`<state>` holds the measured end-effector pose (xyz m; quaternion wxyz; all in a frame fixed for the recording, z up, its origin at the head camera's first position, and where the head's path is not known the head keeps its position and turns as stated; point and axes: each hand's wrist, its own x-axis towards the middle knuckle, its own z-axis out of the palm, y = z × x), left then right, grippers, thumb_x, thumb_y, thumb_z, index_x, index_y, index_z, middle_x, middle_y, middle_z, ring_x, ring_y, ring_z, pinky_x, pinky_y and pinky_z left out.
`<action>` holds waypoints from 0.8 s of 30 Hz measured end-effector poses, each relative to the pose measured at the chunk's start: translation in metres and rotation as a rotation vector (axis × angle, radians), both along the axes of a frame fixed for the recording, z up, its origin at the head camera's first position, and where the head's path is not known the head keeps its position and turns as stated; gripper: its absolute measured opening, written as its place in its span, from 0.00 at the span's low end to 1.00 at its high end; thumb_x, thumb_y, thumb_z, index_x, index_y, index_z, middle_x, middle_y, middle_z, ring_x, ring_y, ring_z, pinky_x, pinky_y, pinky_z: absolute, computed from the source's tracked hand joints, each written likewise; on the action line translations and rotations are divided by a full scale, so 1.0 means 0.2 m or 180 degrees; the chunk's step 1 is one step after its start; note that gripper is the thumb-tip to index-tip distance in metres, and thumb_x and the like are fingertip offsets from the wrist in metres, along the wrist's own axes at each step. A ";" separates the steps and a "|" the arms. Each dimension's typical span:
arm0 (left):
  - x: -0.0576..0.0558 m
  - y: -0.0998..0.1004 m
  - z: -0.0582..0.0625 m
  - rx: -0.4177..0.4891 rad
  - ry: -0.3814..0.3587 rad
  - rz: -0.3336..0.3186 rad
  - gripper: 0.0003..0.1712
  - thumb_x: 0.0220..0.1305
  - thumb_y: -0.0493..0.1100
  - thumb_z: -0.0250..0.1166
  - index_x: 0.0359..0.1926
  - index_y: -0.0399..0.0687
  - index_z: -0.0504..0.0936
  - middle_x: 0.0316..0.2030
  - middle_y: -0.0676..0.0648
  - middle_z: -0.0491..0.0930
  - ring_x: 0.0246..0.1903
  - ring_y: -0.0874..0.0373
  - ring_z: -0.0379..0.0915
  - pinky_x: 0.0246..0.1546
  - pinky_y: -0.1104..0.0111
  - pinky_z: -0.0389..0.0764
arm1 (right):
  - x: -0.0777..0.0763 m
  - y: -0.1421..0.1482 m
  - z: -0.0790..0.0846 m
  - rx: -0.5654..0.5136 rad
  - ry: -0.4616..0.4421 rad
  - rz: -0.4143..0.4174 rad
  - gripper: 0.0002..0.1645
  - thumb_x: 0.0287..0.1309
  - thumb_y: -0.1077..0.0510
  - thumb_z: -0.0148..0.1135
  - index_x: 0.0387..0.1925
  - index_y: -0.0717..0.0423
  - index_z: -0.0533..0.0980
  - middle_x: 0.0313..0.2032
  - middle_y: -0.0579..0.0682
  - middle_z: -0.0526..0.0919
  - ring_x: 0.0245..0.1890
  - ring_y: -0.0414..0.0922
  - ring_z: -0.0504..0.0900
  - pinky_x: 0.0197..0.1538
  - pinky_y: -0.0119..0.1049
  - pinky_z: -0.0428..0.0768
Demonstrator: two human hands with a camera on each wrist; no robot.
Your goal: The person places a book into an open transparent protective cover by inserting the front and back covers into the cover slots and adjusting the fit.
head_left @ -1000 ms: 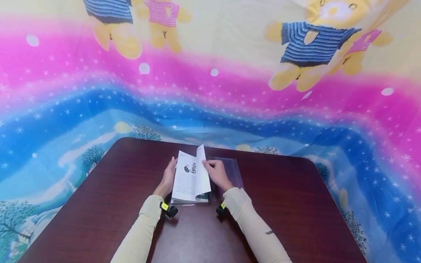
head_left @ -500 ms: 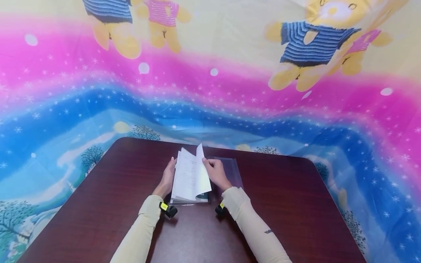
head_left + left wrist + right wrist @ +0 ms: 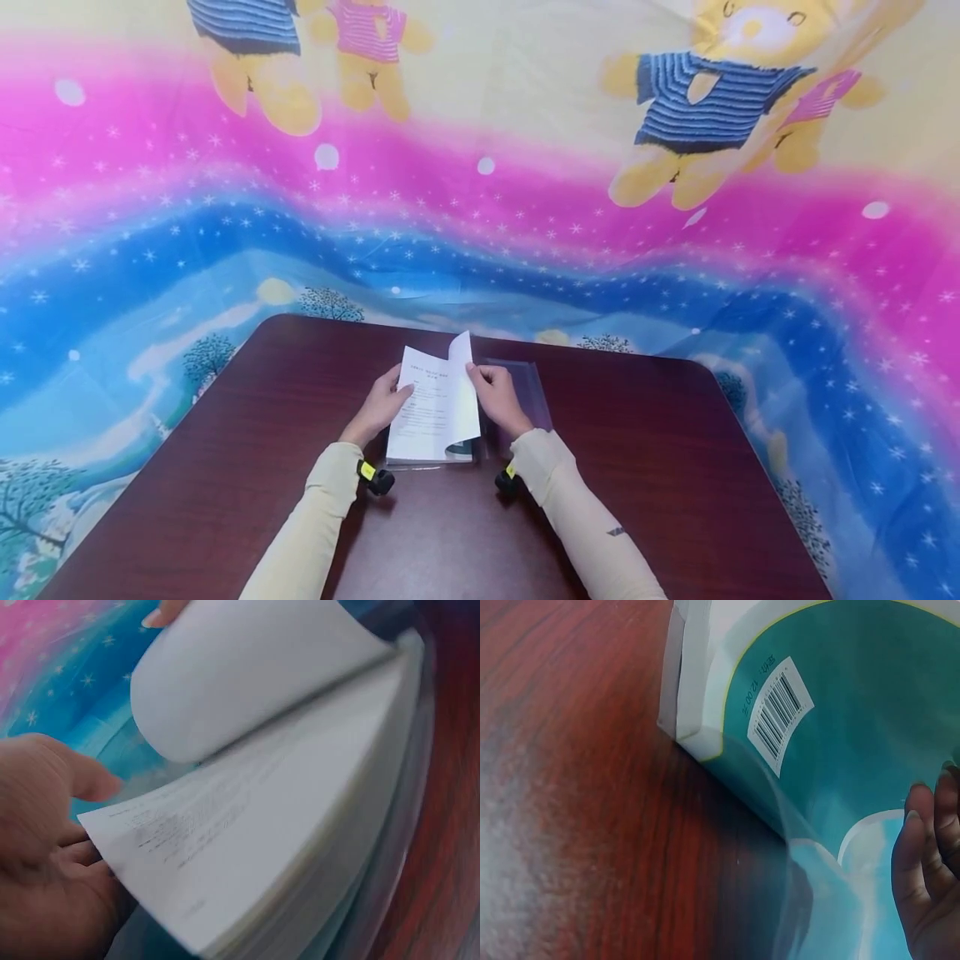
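Here, left fingers [image 3: 387, 382] hold the book [image 3: 420, 421], right fingers [image 3: 491, 375] its lifted pages [image 3: 463, 404].

In the left wrist view we see an open book [image 3: 255, 825] at the centre, its printed page turned up. The left hand [image 3: 45, 825] sits between eight and nine o'clock, thumb at the page's edge, fingers beneath. At twelve we find a raised page [image 3: 240, 675] curling over; at eleven, the right hand [image 3: 171, 610] touches it. Snowflake-patterned cloth [image 3: 86, 675] fills ten, reddish wood [image 3: 454, 787] three.
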<state>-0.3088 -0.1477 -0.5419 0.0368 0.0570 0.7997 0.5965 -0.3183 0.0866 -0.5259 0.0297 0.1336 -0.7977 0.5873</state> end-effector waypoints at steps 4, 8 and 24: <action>0.01 -0.01 -0.01 -0.0603 0.0349 0.0059 0.40 0.69 0.31 0.61 0.77 0.29 0.55 0.68 0.27 0.69 0.64 0.36 0.73 0.59 0.48 0.79 | 0.00 0.01 -0.02 0.0031 0.0025 -0.0018 0.31 0.76 0.42 0.52 0.23 0.60 0.80 0.13 0.48 0.68 0.15 0.42 0.63 0.24 0.33 0.67; 0.03 -0.02 0.00 -0.0987 0.0395 0.0128 0.45 0.63 0.31 0.67 0.77 0.30 0.55 0.65 0.28 0.72 0.61 0.38 0.75 0.56 0.50 0.81 | 0.00 0.03 -0.04 0.0043 0.0066 -0.0052 0.31 0.76 0.43 0.53 0.22 0.59 0.80 0.14 0.47 0.72 0.16 0.42 0.67 0.25 0.33 0.69; 0.01 -0.02 0.04 -0.1735 0.0812 -0.0053 0.34 0.66 0.37 0.68 0.70 0.30 0.69 0.69 0.30 0.68 0.70 0.36 0.64 0.69 0.46 0.68 | 0.01 0.10 -0.05 0.0062 0.0060 -0.0005 0.35 0.75 0.42 0.53 0.17 0.62 0.68 0.12 0.45 0.60 0.14 0.43 0.58 0.23 0.34 0.64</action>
